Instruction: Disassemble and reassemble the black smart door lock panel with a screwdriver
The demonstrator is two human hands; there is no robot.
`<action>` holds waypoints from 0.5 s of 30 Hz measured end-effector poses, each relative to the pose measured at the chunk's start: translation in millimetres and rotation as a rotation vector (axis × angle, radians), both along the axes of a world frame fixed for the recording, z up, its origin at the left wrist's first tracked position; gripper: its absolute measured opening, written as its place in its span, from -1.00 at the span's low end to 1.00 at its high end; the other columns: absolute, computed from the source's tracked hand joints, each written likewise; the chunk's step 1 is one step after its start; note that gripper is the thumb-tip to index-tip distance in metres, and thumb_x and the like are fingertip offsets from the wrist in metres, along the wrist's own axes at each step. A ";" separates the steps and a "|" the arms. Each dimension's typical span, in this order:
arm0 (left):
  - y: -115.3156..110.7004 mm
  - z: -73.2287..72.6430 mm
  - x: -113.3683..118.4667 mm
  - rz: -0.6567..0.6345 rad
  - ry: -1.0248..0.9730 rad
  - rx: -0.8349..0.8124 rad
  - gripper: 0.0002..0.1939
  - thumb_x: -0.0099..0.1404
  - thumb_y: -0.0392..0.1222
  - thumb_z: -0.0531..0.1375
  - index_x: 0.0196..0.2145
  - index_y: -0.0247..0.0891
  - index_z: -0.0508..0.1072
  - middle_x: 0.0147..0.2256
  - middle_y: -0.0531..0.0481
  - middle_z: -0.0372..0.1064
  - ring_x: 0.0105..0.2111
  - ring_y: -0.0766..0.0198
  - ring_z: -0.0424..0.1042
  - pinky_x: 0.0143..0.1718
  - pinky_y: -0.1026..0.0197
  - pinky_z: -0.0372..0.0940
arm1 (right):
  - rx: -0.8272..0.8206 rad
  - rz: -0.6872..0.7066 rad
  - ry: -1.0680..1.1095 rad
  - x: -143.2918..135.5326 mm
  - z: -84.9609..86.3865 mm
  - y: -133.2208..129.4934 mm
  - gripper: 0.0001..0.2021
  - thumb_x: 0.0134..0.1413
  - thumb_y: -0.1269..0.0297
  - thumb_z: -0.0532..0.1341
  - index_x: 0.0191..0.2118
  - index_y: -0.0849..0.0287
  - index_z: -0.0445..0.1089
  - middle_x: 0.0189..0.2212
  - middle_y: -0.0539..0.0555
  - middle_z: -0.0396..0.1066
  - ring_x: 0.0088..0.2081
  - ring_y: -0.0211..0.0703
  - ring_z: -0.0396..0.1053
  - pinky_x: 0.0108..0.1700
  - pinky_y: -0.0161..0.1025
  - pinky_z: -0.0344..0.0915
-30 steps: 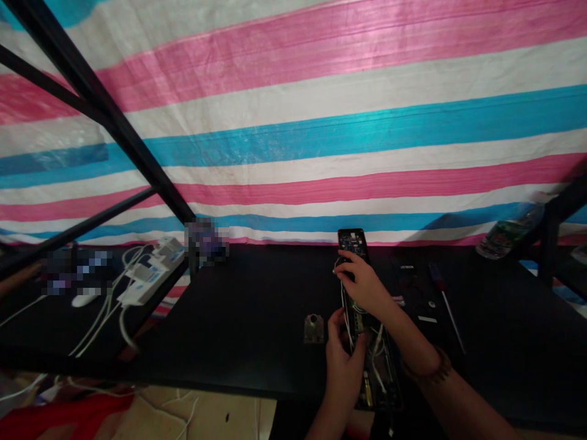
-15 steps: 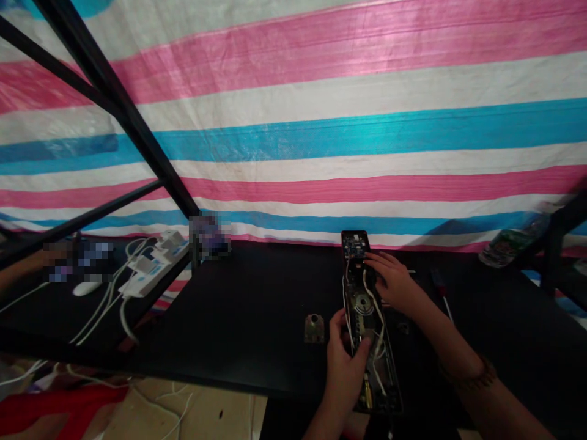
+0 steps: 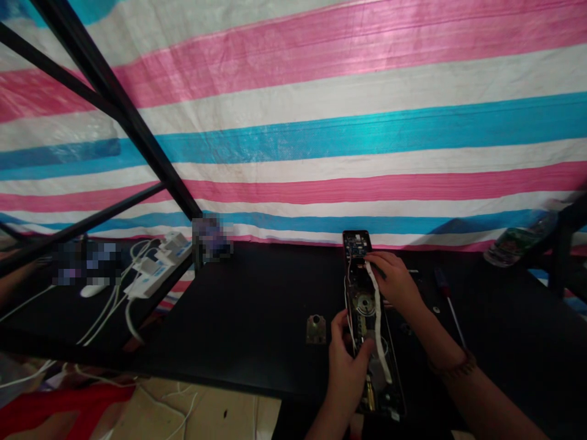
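Observation:
A long, narrow black casing (image 3: 395, 366), perhaps an opened electronic door lock, leans up from the table's front toward the back. Inside are a blue circuit board (image 3: 356, 247), a round metal part (image 3: 365, 303), thin wires and a brass-coloured cylinder (image 3: 370, 394). My left hand (image 3: 345, 360) grips its lower left side, thumb over the inside. Near the board, my right hand (image 3: 393, 278) pinches the upper end of a white cable (image 3: 378, 318), which hangs down along the casing. Left of the casing lies a small metal plate with a dark round knob (image 3: 316, 330).
Right of my forearm lies a screwdriver (image 3: 447, 296), with a small ring (image 3: 436, 310) nearby. A plastic bottle (image 3: 507, 244) rests at the back right. Leftward are a white power strip (image 3: 158, 272), a white mouse (image 3: 94, 288), and another person's arm (image 3: 18, 278). A striped sheet (image 3: 321, 140) hangs behind.
The white cable has gone from curving within the casing to hanging straighter, its lower end shifted. My right fingers have closed on its top. My left hand keeps its grip.

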State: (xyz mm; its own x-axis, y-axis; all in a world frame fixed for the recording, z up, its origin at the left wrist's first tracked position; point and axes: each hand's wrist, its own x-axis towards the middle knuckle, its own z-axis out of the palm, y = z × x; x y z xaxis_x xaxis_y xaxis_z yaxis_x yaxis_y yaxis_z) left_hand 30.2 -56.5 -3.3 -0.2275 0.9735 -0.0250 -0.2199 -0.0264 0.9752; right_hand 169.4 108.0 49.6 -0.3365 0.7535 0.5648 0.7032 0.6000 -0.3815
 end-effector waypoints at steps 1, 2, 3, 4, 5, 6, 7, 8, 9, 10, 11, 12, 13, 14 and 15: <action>0.0 -0.5 -0.2 0.000 0.003 0.005 -0.41 0.23 -0.25 0.31 0.18 -0.19 0.27 0.13 -0.22 0.42 0.09 0.01 0.48 0.17 -0.04 0.32 | 0.004 -0.016 -0.010 -1.7 2.6 2.3 -0.73 0.27 0.37 0.13 -0.01 0.14 0.51 -0.01 0.23 0.50 0.03 0.10 0.41 0.10 0.05 0.31; 0.1 -0.8 -0.2 0.000 0.005 0.010 -0.41 0.23 -0.24 0.31 0.18 -0.19 0.27 0.13 -0.22 0.42 0.10 0.01 0.48 0.17 -0.03 0.31 | 0.004 -0.028 -0.029 -3.8 5.2 4.8 -0.74 0.26 0.37 0.13 -0.02 0.15 0.51 -0.04 0.24 0.50 0.01 0.11 0.40 0.09 0.04 0.31; 0.3 -0.9 -0.1 -0.001 0.004 0.014 -0.41 0.23 -0.23 0.31 0.19 -0.19 0.27 0.13 -0.22 0.42 0.11 0.02 0.47 0.18 -0.03 0.31 | 0.003 -0.035 -0.054 -6.2 7.6 7.4 -0.75 0.25 0.38 0.14 -0.05 0.17 0.52 -0.08 0.24 0.50 -0.01 0.11 0.40 0.08 0.03 0.31; 0.4 -0.8 0.2 0.000 0.001 0.014 -0.41 0.23 -0.22 0.31 0.19 -0.19 0.27 0.13 -0.21 0.43 0.10 0.03 0.48 0.17 -0.01 0.32 | 0.003 -0.042 -0.078 -8.6 9.7 9.8 -0.77 0.24 0.38 0.14 -0.10 0.18 0.52 -0.11 0.25 0.49 -0.03 0.12 0.39 0.07 0.02 0.30; 0.5 -0.4 0.6 0.003 -0.003 0.010 -0.41 0.24 -0.21 0.31 0.19 -0.19 0.27 0.12 -0.20 0.43 0.08 0.04 0.49 0.16 0.01 0.33 | 0.004 -0.048 -0.099 -10.9 11.4 11.9 -0.79 0.24 0.38 0.14 -0.14 0.18 0.52 -0.14 0.25 0.47 -0.05 0.11 0.38 0.06 0.00 0.30; 0.6 0.3 1.1 0.006 -0.007 0.002 -0.41 0.24 -0.21 0.31 0.19 -0.19 0.27 0.11 -0.20 0.44 0.06 0.06 0.51 0.14 0.02 0.35 | 0.007 -0.065 -0.110 -13.0 12.7 13.4 -0.81 0.24 0.38 0.14 -0.17 0.18 0.52 -0.16 0.24 0.45 -0.07 0.11 0.37 0.04 -0.02 0.31; 0.5 1.0 1.5 0.011 -0.010 -0.005 -0.41 0.23 -0.21 0.31 0.19 -0.19 0.27 0.10 -0.19 0.45 0.04 0.06 0.52 0.12 0.03 0.37 | 0.012 -0.093 -0.112 -14.7 13.7 14.1 -0.82 0.25 0.36 0.14 -0.18 0.18 0.51 -0.17 0.24 0.43 -0.08 0.10 0.36 0.02 -0.03 0.31; 0.3 1.8 1.8 0.015 -0.012 -0.012 -0.40 0.22 -0.21 0.31 0.19 -0.18 0.27 0.09 -0.20 0.45 0.03 0.06 0.52 0.11 0.04 0.37 | 0.016 -0.131 -0.109 -15.9 14.5 14.1 -0.83 0.25 0.34 0.15 -0.19 0.18 0.51 -0.18 0.24 0.42 -0.10 0.09 0.36 0.00 -0.05 0.31; 0.1 2.4 1.9 0.021 -0.013 -0.017 -0.39 0.21 -0.22 0.31 0.19 -0.18 0.27 0.09 -0.20 0.45 0.03 0.05 0.52 0.10 0.03 0.38 | 0.015 -0.173 -0.105 -16.8 15.3 13.2 -0.84 0.26 0.32 0.15 -0.20 0.17 0.50 -0.19 0.23 0.41 -0.12 0.08 0.36 -0.04 -0.07 0.31; -0.1 2.9 1.9 0.022 -0.015 -0.022 -0.39 0.20 -0.22 0.32 0.19 -0.18 0.28 0.10 -0.20 0.45 0.03 0.05 0.52 0.11 0.03 0.37 | 0.006 -0.215 -0.100 -17.3 16.1 11.6 -0.84 0.27 0.30 0.15 -0.20 0.17 0.49 -0.21 0.22 0.40 -0.15 0.07 0.37 -0.08 -0.09 0.31; -0.3 3.2 1.8 0.022 -0.018 -0.026 -0.39 0.19 -0.23 0.32 0.18 -0.18 0.28 0.10 -0.21 0.44 0.04 0.04 0.52 0.11 0.03 0.37 | -0.012 -0.248 -0.098 -17.5 16.9 9.5 -0.84 0.28 0.29 0.15 -0.21 0.17 0.48 -0.23 0.22 0.41 -0.18 0.05 0.38 -0.12 -0.12 0.30; -0.4 3.3 1.6 0.018 -0.023 -0.026 -0.38 0.19 -0.23 0.32 0.18 -0.18 0.28 0.10 -0.21 0.44 0.04 0.04 0.52 0.12 0.02 0.36 | -0.036 -0.269 -0.101 -17.6 17.8 7.2 -0.83 0.29 0.28 0.14 -0.22 0.17 0.47 -0.26 0.21 0.42 -0.22 0.03 0.39 -0.16 -0.13 0.29; -0.4 3.2 1.4 0.015 -0.029 -0.023 -0.39 0.19 -0.22 0.32 0.18 -0.18 0.27 0.10 -0.21 0.44 0.04 0.04 0.51 0.12 0.02 0.36 | -0.065 -0.274 -0.106 -17.6 18.7 4.9 -0.82 0.30 0.28 0.13 -0.23 0.17 0.46 -0.29 0.19 0.43 -0.26 0.01 0.39 -0.20 -0.15 0.28; -0.2 3.0 1.3 0.013 -0.036 -0.022 -0.39 0.20 -0.22 0.32 0.18 -0.18 0.27 0.10 -0.21 0.44 0.04 0.03 0.51 0.11 0.01 0.36 | -0.094 -0.270 -0.110 -17.6 19.6 2.9 -0.81 0.31 0.29 0.11 -0.25 0.17 0.46 -0.31 0.18 0.45 -0.29 -0.01 0.40 -0.23 -0.16 0.26; 0.0 2.7 1.2 0.013 -0.041 -0.023 -0.39 0.20 -0.22 0.32 0.18 -0.18 0.27 0.09 -0.21 0.44 0.04 0.03 0.51 0.11 0.01 0.36 | -0.117 -0.256 -0.111 -17.4 20.3 1.6 -0.81 0.32 0.31 0.11 -0.26 0.17 0.46 -0.31 0.18 0.47 -0.30 -0.02 0.41 -0.24 -0.17 0.25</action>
